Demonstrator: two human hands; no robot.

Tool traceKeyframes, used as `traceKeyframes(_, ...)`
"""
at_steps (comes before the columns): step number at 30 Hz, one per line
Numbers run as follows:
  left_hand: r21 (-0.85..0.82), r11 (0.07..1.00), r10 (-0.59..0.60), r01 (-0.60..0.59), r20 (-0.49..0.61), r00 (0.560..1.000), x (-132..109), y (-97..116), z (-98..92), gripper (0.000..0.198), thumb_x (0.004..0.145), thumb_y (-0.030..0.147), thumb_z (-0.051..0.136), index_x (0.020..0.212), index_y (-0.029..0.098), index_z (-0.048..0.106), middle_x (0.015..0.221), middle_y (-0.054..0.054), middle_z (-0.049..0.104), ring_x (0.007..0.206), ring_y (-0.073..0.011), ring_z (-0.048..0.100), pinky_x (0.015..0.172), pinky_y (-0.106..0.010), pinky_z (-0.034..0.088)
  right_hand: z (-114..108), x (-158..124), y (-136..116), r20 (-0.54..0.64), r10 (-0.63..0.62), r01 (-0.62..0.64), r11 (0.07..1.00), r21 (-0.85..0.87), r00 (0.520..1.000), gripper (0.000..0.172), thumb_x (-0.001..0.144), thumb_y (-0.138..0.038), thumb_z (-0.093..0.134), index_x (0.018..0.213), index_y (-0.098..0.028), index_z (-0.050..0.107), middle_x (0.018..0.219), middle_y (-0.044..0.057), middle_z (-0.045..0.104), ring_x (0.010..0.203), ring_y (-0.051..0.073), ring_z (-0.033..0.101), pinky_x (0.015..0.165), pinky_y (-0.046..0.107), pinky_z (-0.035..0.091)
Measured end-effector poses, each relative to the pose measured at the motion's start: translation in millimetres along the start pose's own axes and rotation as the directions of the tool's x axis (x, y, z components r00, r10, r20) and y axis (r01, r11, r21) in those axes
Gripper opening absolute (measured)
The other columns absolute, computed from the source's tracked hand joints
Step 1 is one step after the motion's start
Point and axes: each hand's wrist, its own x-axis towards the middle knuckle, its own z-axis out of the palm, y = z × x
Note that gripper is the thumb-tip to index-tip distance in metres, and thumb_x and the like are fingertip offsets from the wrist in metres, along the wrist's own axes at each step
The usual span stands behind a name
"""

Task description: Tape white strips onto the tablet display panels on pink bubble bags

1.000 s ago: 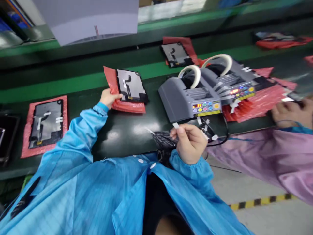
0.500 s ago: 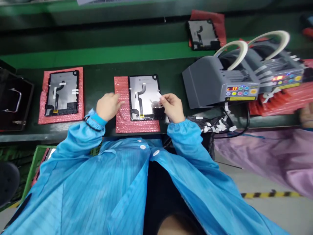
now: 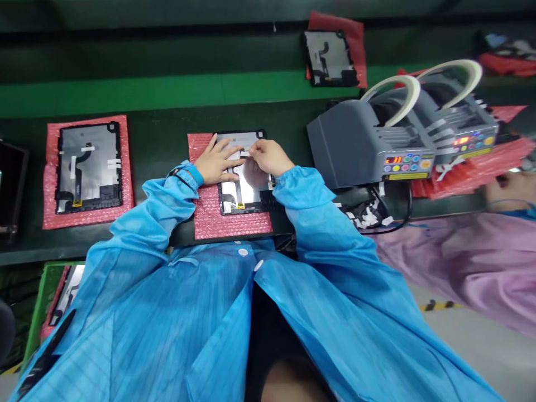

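Observation:
A tablet display panel (image 3: 252,190) with a grey back, a dark flex cable and a yellow mark lies on a pink bubble-wrap bag (image 3: 232,228) in front of me. My left hand (image 3: 218,162) rests on its upper left part, fingers spread out flat. From the right, my right hand (image 3: 271,157) pinches a short strip of white tape (image 3: 245,153) at the upper end of the cable. The strip lies close against the panel, near my left fingertips. My right hand and sleeve hide part of the panel's right edge.
To the left, another panel (image 3: 92,170) with white tape strips lies on pink bubble wrap. Two grey tape dispensers (image 3: 349,145) stand at right, beside tape scraps (image 3: 371,216). A third panel (image 3: 330,56) lies at the back. A co-worker's hand (image 3: 508,190) is at far right.
My left hand has moved right from the bubble wrap onto the panel, fingers spreading. My right hand has carried the tape strip up and left to the cable. The view has shifted slightly.

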Motion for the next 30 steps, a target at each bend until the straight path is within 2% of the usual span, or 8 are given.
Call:
traceKeyframes(3, -0.039, 0.999, -0.001, 0.0, -0.022, 1.0, 1.2, -1.9, 2.4, 0.056, 0.087, 0.064, 0.06, 0.136, 0.036, 0.06, 0.158, -0.002, 0.043, 0.148, -0.0395, 0.025, 0.119, -0.067, 0.001, 1.0, 4.8, -8.2, 0.092, 0.056, -0.042, 0.988, -0.145, 0.994, 0.019, 0.09, -0.019, 0.052, 0.087, -0.012, 0.069, 0.085, 0.009, 0.071, 0.08, 0.019, 0.062, 0.079, 0.029, 0.046)
traceKeyframes(10, -0.069, 0.998, 0.011, -0.013, -0.034, 0.999, 2.4, -2.6, 4.6, 0.057, 0.086, 0.068, 0.058, 0.133, 0.036, 0.063, 0.157, -0.004, 0.044, 0.147, -0.0388, 0.027, 0.119, -0.066, 0.0, -1.3, 10.5, -18.9, 0.144, 0.084, -0.031, 0.942, -0.335, 0.986, 0.028, 0.093, -0.025, 0.048, 0.098, -0.013, 0.073, 0.105, 0.013, 0.074, 0.094, 0.024, 0.065, 0.082, 0.031, 0.047)
traceKeyframes(15, -0.067, 0.998, 0.011, -0.013, -0.037, 0.999, 2.0, -0.3, 4.4, 0.066, 0.086, 0.072, 0.054, 0.138, 0.032, 0.059, 0.157, -0.006, 0.044, 0.148, -0.0382, 0.026, 0.121, -0.065, -0.002, 0.1, 12.4, -20.6, 0.127, 0.077, -0.022, 0.919, -0.393, 0.989, 0.029, 0.092, -0.023, 0.048, 0.101, -0.012, 0.073, 0.104, 0.015, 0.073, 0.097, 0.026, 0.066, 0.087, 0.034, 0.049)
traceKeyframes(19, -0.089, 0.996, -0.003, -0.001, -0.053, 0.999, 2.0, 1.4, 3.2, 0.074, 0.086, 0.071, 0.055, 0.144, 0.024, 0.053, 0.155, -0.01, 0.045, 0.147, -0.0381, 0.027, 0.123, -0.063, -0.001, -0.4, 12.3, -24.6, 0.16, 0.081, -0.01, 0.915, -0.403, 0.984, 0.03, 0.093, -0.021, 0.047, 0.105, -0.01, 0.072, 0.105, 0.017, 0.073, 0.098, 0.028, 0.066, 0.089, 0.036, 0.048)
traceKeyframes(25, -0.095, 0.995, 0.02, -0.027, -0.079, 0.997, 2.4, -1.4, 3.7, 0.073, 0.086, 0.07, 0.057, 0.142, 0.023, 0.056, 0.153, -0.01, 0.048, 0.147, -0.0397, 0.029, 0.122, -0.065, 0.001, -7.4, 8.0, -38.3, 0.21, 0.123, -0.018, 0.897, -0.442, 0.97, 0.029, 0.094, -0.02, 0.048, 0.106, -0.007, 0.071, 0.11, 0.021, 0.071, 0.108, 0.032, 0.065, 0.094, 0.039, 0.048)
traceKeyframes(27, -0.083, 0.996, 0.034, -0.042, -0.092, 0.995, 2.5, -3.1, 4.9, 0.075, 0.086, 0.071, 0.055, 0.143, 0.022, 0.055, 0.152, -0.011, 0.05, 0.147, -0.0402, 0.029, 0.121, -0.066, 0.002, -9.8, 4.9, -39.9, 0.18, 0.157, -0.063, 0.895, -0.442, 0.971, 0.03, 0.094, -0.025, 0.051, 0.109, -0.006, 0.069, 0.111, 0.021, 0.069, 0.108, 0.033, 0.064, 0.095, 0.042, 0.048)
traceKeyframes(30, -0.035, 0.997, 0.062, -0.065, -0.098, 0.993, 2.6, -5.0, 6.6, 0.078, 0.087, 0.073, 0.051, 0.144, 0.02, 0.053, 0.15, -0.014, 0.051, 0.146, -0.0416, 0.029, 0.12, -0.07, 0.004, -8.8, 0.8, -35.5, 0.033, 0.223, -0.186, 0.879, -0.439, 0.974, 0.04, 0.092, -0.033, 0.055, 0.12, -0.004, 0.06, 0.115, 0.023, 0.065, 0.112, 0.036, 0.06, 0.097, 0.048, 0.046)
